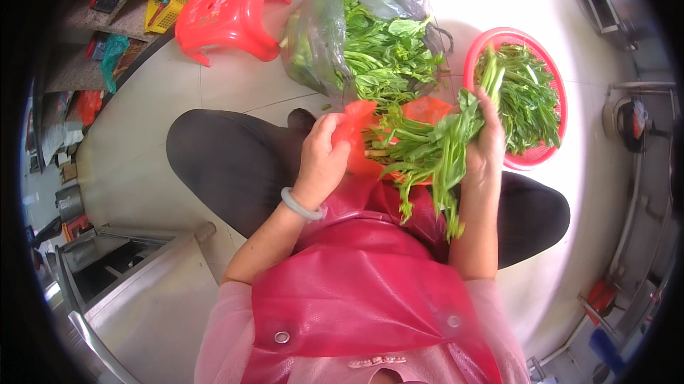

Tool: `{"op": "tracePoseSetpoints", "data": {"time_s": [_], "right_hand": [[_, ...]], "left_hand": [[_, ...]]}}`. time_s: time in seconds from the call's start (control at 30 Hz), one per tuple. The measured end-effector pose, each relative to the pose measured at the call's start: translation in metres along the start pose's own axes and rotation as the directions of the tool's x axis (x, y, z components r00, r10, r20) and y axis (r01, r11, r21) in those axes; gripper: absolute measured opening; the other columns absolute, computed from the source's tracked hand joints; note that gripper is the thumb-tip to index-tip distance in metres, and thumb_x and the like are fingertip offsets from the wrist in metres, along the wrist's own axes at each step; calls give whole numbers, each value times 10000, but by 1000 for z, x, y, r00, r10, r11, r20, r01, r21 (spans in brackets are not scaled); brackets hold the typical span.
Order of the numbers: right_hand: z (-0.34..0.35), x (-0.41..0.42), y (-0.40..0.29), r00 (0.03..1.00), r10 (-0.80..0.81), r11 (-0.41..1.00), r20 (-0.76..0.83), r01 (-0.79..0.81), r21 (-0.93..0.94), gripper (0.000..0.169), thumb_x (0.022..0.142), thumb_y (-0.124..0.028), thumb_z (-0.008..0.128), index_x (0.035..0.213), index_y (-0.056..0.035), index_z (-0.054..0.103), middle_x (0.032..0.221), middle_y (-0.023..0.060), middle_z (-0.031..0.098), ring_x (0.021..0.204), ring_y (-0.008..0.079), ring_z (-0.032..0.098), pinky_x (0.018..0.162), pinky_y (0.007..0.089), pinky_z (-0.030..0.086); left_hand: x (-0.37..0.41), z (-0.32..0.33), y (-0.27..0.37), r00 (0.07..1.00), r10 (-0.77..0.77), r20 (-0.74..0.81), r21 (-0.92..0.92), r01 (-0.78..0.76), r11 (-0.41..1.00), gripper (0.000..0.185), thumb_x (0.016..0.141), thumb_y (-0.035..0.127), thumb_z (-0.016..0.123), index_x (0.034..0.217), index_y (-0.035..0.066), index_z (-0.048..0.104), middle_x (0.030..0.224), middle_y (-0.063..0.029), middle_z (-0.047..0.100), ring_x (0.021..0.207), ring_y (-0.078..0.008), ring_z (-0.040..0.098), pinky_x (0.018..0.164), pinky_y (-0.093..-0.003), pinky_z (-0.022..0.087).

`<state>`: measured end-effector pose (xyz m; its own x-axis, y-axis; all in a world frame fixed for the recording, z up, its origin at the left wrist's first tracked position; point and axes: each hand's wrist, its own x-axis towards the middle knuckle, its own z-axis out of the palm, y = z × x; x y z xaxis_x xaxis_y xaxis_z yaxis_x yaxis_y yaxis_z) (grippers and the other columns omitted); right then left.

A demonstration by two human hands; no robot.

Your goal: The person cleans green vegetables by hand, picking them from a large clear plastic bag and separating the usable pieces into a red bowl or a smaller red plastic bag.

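Observation:
My left hand [322, 157], with a pale bangle at the wrist, pinches the edge of a thin red plastic bag [355, 141] above my lap. My right hand [487, 135] grips a bunch of leafy green vegetables [446, 141] by the stalks, the leaves hanging down over my red apron [363, 282]. More cut greens lie in or on the red bag, between the hands. Just beyond my right hand, a round red plastic basket [562, 101] holds greens. In front of me stands a large translucent plastic bag [326, 26], its mouth open, full of leafy greens [390, 52].
A red plastic stool [227, 12] stands on the tiled floor at the upper left. Shelves [69, 66] with a yellow basket [165, 9] and jars line the left side. A metal cabinet [155, 298] is at the lower left. Metal racks and pipes run along the right.

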<state>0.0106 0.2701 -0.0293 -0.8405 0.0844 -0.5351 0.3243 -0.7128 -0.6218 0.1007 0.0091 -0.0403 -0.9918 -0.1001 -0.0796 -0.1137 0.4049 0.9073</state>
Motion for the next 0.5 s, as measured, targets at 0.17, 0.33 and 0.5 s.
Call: {"op": "tracePoseSetpoints", "data": {"time_s": [0.17, 0.33, 0.5], "right_hand": [[-21, -16, 28, 957, 285, 927, 49, -288, 239, 238, 934, -202, 669, 1115, -63, 600, 966, 75, 669, 825, 248, 667, 712, 413, 591], [-9, -16, 62, 974, 196, 963, -110, -170, 209, 257, 920, -157, 691, 1146, -81, 597, 987, 48, 649, 844, 198, 626, 742, 375, 545], [-23, 17, 84, 706, -656, 755, -267, 602, -260, 506, 917, -30, 658, 1343, -6, 386, 1065, 59, 581, 934, 180, 593, 843, 377, 528]], "left_hand": [[-11, -11, 11, 946, -281, 164, -493, 325, 807, 151, 979, 82, 532, 1114, 19, 552, 968, -45, 620, 646, -79, 510, 600, -218, 420], [-15, -7, 21, 922, -263, 285, -741, 386, 549, 221, 1019, 122, 503, 1226, 47, 493, 1176, -99, 629, 532, -29, 367, 501, -164, 312], [-24, -9, 30, 952, -107, 287, -794, 299, 530, 425, 1012, 33, 444, 1420, 116, 356, 1560, -153, 357, 559, -30, 344, 541, -171, 332]]}}
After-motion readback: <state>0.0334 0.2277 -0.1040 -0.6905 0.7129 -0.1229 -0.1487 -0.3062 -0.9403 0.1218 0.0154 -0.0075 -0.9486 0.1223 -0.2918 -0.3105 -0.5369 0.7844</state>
